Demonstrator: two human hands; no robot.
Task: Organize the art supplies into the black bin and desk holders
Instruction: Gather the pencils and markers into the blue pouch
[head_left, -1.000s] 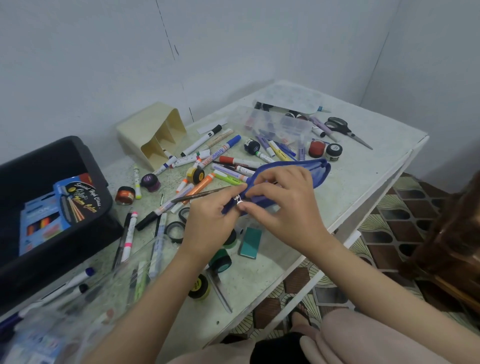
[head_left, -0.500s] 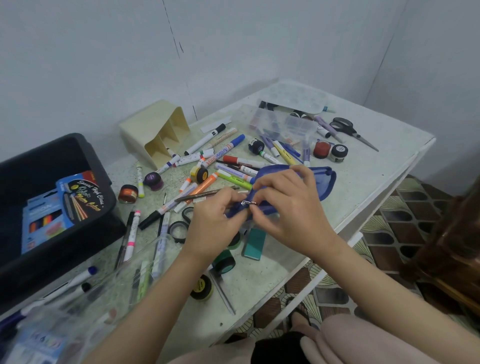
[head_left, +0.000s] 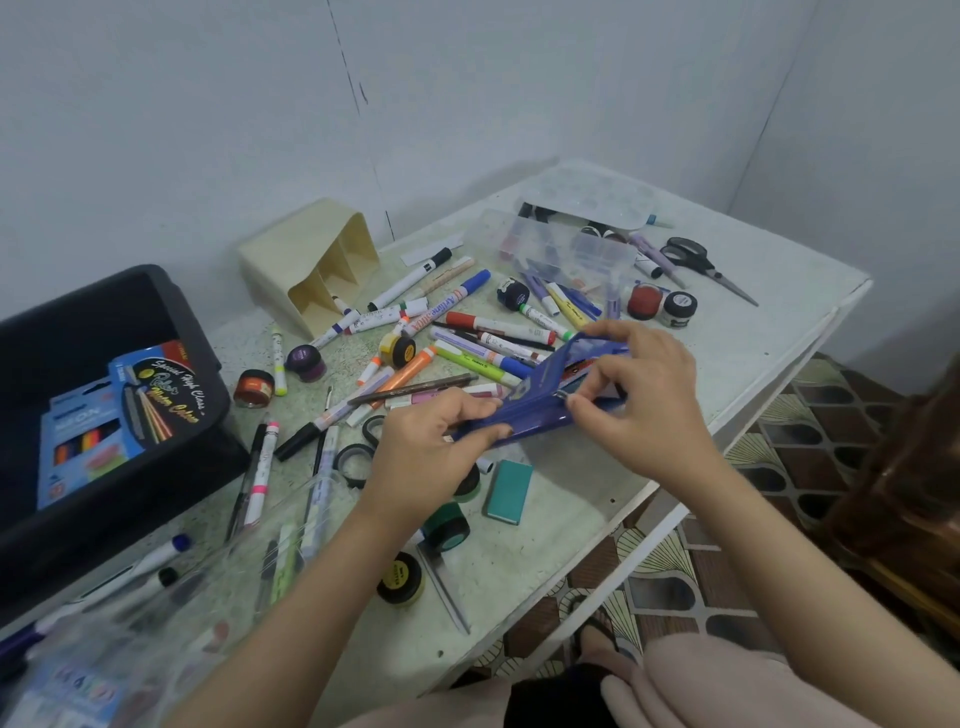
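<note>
At my far left the black bin (head_left: 156, 467) sat on the white table (head_left: 753, 353), with two blue boxes of colours (head_left: 119, 415) lying flat inside it. Further back, near the wall, the cream desk holder (head_left: 311, 260) lay tipped on its side, its compartments facing the clutter and a marker lying at its mouth. In front of it stood an orange paint jar (head_left: 253, 387) and a purple paint jar (head_left: 306, 361), near each other. Loose markers (head_left: 467, 325) lay scattered across the middle of the table, many crossing one another.

My left hand (head_left: 431, 441) gripped the near end of the blue pencil pouch (head_left: 540, 400), thumb on top and fingers curled beneath, holding it above the markers. My right hand (head_left: 644, 400) pinched the same pouch further along. Thumb and forefinger were closed on its upper edge, where a small metal piece showed, and the other fingers curved over its far end.

A teal eraser (head_left: 509, 491) lay on the table just below the pouch. Behind my right hand sat a clear compartment box (head_left: 566, 249), with a pale palette (head_left: 592, 200) beyond it. Black-handled scissors (head_left: 701, 260) lay at the far right.
</note>
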